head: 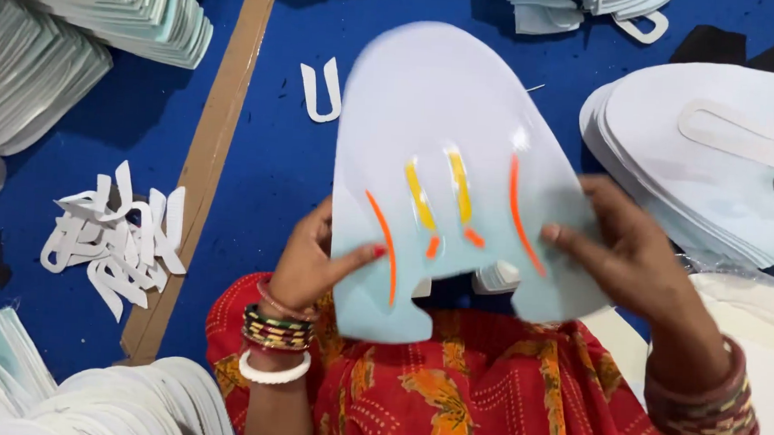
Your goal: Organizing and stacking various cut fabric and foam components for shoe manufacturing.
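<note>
I hold up a flat pale blue-white cut-out sheet with a rounded top, orange and yellow curved stripes and a notch at its bottom edge. My left hand grips its lower left edge, thumb across the front. My right hand pinches its right edge with thumb on top. Both wrists wear coloured bangles. Below the sheet lies red patterned cloth over my lap.
A stack of like sheets lies at the right. Tall piles of sheets stand at the upper left, another pile at the lower left. White U-shaped offcuts litter the blue floor beside a brown strip.
</note>
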